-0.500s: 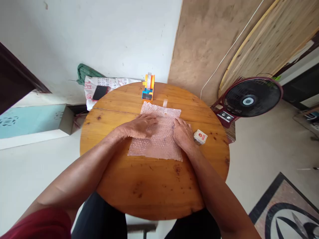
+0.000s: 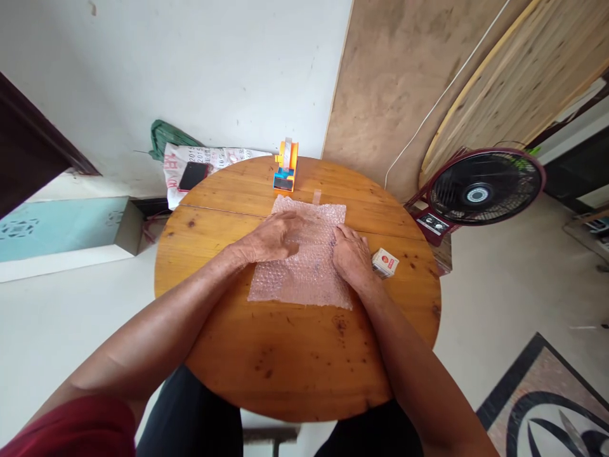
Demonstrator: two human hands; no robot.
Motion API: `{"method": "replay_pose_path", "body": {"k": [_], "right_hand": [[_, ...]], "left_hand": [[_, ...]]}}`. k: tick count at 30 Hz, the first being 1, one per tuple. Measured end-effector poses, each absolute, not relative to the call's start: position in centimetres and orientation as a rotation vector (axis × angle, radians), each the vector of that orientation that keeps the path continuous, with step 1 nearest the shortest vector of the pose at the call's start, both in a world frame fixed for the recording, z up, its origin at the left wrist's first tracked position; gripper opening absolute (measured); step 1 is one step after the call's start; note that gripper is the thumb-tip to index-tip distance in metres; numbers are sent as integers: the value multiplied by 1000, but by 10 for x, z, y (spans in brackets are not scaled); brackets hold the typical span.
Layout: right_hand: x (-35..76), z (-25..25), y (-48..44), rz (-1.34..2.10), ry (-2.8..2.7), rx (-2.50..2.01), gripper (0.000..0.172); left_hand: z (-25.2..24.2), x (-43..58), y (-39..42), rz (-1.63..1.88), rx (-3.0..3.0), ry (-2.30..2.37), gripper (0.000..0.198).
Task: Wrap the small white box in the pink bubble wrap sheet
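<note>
A sheet of clear bubble wrap [image 2: 311, 279] lies spread on the round wooden table [image 2: 304, 362]. Over its left part is my left hand [image 2: 273, 238], open, with the fingers a little bent and reaching across the sheet. Whether those fingertips press on the wrap I cannot tell. My right hand [image 2: 351, 257] rests open on the wrap's right edge, fingers pointing away from me. Just right of that hand stands a small white box with a red mark [image 2: 385, 262]. Beyond the wrap's far edge a short strip of clear tape [image 2: 317, 197] is visible on the table.
An orange and blue tape dispenser [image 2: 285, 168] stands near the table's far edge. To the far left, a phone [image 2: 193, 176] lies on a printed white sack [image 2: 228, 155]. A dark red electric fan [image 2: 476, 190] is beyond the table's right edge.
My left hand's fingers have bent and risen slightly from lying flatter on the wrap. The right hand stays at the wrap's right edge. The whole view has shifted a little.
</note>
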State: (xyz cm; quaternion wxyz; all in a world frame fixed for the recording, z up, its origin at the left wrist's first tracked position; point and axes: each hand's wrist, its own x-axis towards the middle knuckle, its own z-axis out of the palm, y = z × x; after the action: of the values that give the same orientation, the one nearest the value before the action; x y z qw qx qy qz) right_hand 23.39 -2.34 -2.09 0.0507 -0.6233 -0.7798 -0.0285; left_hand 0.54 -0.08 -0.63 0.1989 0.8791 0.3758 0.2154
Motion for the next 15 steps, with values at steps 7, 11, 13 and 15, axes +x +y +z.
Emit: {"method": "replay_pose_path", "body": {"k": [7,11,13,15], "right_hand": [[233,-19,-25,-97,-2381,-1897,49],[232,-17,-26,-94,-2386,-1918,47],[232,-16,-26,-98,-2390,-1926,47],[231,-15,-26,-99,-2392,-1930,47]], "left_hand": [[-17,11,0,602,2512,884,33],[-20,7,2,527,2583,851,37],[-19,5,2,490,2599,853,37],[-16,4,2,454,2609,855,37]]}}
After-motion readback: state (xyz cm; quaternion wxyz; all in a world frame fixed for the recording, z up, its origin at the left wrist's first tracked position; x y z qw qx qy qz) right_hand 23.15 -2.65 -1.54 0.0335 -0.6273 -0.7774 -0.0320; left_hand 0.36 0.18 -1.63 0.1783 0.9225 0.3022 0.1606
